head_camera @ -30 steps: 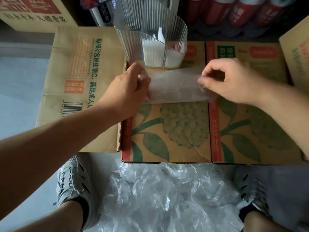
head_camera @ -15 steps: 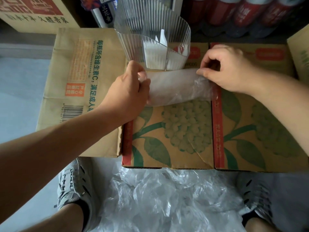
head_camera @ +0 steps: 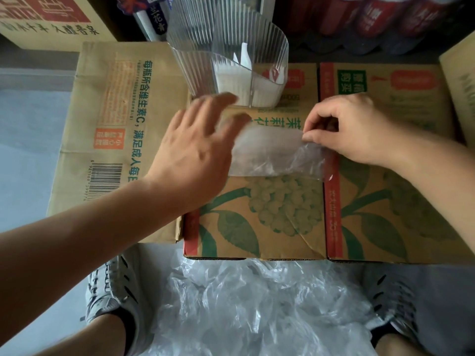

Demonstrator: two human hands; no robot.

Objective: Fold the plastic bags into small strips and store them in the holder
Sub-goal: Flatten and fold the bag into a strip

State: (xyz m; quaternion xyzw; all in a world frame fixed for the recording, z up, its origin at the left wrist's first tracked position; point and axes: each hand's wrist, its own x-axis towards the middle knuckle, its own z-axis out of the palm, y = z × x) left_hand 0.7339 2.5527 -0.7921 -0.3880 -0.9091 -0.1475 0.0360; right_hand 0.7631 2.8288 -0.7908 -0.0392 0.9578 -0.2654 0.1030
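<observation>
On top of cardboard box [head_camera: 257, 227], just before clear holder [head_camera: 226, 47], pinching right end of folded plastic bag [head_camera: 270, 152] with right hand [head_camera: 354, 129], laying left hand [head_camera: 195, 150], fingers spread, over left end.

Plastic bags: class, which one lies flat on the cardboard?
The bag on the cardboard, one end pinched by the right hand. The other bags lie crumpled on the floor.

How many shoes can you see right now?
2. The left shoe sits at the bottom left, beside the heap of loose plastic bags; the right shoe at the bottom right.
</observation>
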